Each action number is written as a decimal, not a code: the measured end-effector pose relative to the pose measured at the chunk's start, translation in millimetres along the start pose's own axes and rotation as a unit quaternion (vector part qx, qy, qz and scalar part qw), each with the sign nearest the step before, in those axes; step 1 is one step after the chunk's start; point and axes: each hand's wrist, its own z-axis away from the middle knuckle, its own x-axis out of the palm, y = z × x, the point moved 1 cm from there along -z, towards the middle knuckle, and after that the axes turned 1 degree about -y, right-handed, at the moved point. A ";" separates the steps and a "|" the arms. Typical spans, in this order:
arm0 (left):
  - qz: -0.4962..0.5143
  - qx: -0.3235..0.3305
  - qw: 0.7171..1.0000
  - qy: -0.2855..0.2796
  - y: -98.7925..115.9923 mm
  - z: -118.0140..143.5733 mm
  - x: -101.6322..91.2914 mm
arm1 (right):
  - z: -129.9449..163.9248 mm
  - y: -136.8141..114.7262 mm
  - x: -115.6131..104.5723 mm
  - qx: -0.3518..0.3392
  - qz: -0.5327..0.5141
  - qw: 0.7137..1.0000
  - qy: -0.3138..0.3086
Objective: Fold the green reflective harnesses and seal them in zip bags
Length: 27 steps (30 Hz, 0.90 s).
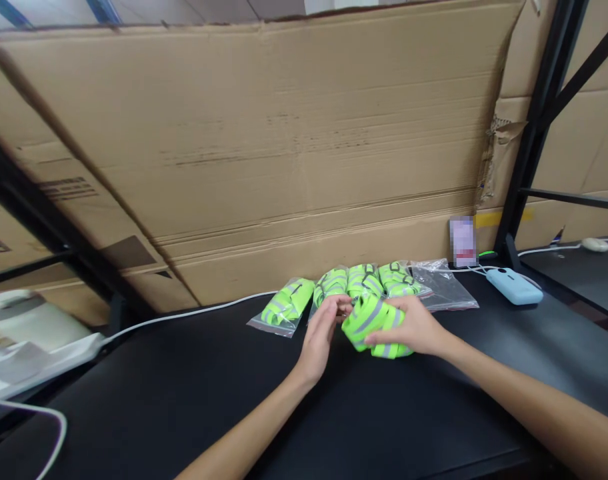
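Observation:
My right hand [413, 325] grips a folded neon-green reflective vest [370, 322] with grey stripes, just above the black table [234, 393]. My left hand [323, 333] touches the vest's left end with its fingertips. Right behind them lie several clear bags with green vests inside: one off to the left [284, 305], the rest in a row [364, 280]. An empty clear bag [445, 287] lies to the right of that row.
A large cardboard sheet [264, 153] stands along the table's back edge. A light-blue device [514, 287] with a white cable lies at the right. A white cable [184, 315] runs left toward white objects [29, 340]. Black frame posts [534, 133] rise at both sides.

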 end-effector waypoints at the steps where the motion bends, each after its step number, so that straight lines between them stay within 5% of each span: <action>1: -0.030 0.011 0.999 0.009 -0.6 -1.3 1.7 | -3.9 2.5 -8.8 0.017 -0.074 0.996 0.043; 4: -0.175 0.079 0.980 -0.048 0.2 -3.1 18.3 | -15.9 16.5 -45.4 0.059 -0.174 0.950 0.251; 7: -0.252 0.127 0.948 -0.145 3.0 -6.6 52.0 | -22.8 37.7 -83.8 0.066 -0.188 0.908 0.368; 11: -0.279 0.161 0.928 -0.189 3.3 -18.8 105.7 | -21.9 62.3 -117.5 0.066 -0.198 0.867 0.452; 15: -0.345 0.152 0.887 -0.265 -5.7 -27.8 139.6 | -20.3 69.1 -127.5 0.065 -0.202 0.858 0.468; 23: -0.326 0.202 0.877 -0.289 5.3 -16.6 126.4 | -21.8 65.1 -134.5 0.063 -0.242 0.837 0.486; 27: -0.253 0.179 0.906 -0.288 23.7 -2.4 103.8 | -20.8 66.3 -142.6 0.069 -0.257 0.814 0.517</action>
